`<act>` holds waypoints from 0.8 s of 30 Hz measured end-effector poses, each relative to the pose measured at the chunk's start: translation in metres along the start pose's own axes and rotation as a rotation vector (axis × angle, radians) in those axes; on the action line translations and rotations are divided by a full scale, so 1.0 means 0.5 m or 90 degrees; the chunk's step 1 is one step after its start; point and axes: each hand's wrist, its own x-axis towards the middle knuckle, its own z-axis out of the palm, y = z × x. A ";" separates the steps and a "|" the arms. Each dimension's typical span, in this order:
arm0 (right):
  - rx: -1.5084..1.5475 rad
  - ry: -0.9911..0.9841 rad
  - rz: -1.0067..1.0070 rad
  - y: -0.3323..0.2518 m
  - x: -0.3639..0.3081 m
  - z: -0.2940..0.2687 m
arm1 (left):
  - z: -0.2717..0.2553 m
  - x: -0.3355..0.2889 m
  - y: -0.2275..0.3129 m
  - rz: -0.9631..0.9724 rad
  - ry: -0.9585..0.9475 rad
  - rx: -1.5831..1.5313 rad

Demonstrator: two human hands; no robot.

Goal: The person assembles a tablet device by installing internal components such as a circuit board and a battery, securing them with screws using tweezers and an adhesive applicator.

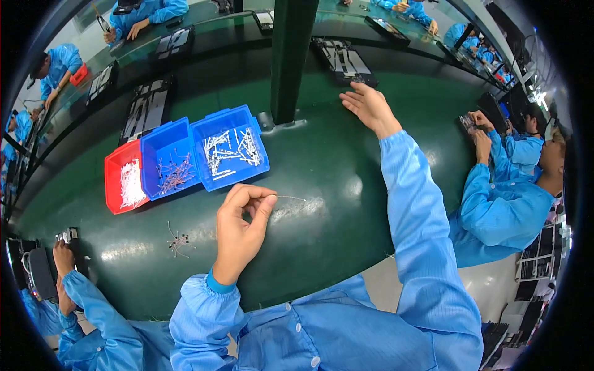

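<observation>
Between the thumb and fingertips of my left hand (pixel 240 229) is one end of a thin, pale wire (pixel 292 198), which sticks out to the right above the green table (pixel 309 247). My right hand (pixel 370 110) reaches far forward, its fingers stretched out and apart, with nothing seen in it. Just beyond its fingertips lies an opened black flat device (pixel 341 60) with silver panels inside; I cannot tell if they touch. A loose bunch of thin wires (pixel 178 240) with small dark ends lies left of my left hand.
Left of centre stand a red bin (pixel 110 185) with white pieces, a blue bin (pixel 148 148) with reddish wires, and another blue bin (pixel 223 119) with white strips. A dark green post (pixel 289 62) rises behind. Co-workers sit at right (pixel 504 204) and left (pixel 102 321). More devices (pixel 147 108) lie beyond.
</observation>
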 end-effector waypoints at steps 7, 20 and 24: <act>0.260 0.161 0.088 -0.006 0.189 -0.012 | 0.013 -0.006 -0.032 -0.142 -0.036 -0.140; 0.047 -0.146 0.108 0.131 -0.354 -0.014 | 0.005 -0.024 -0.043 -0.229 -0.054 -0.187; -0.021 -0.314 0.340 0.105 -0.568 -0.061 | 0.033 -0.036 -0.042 -0.137 -0.052 -0.185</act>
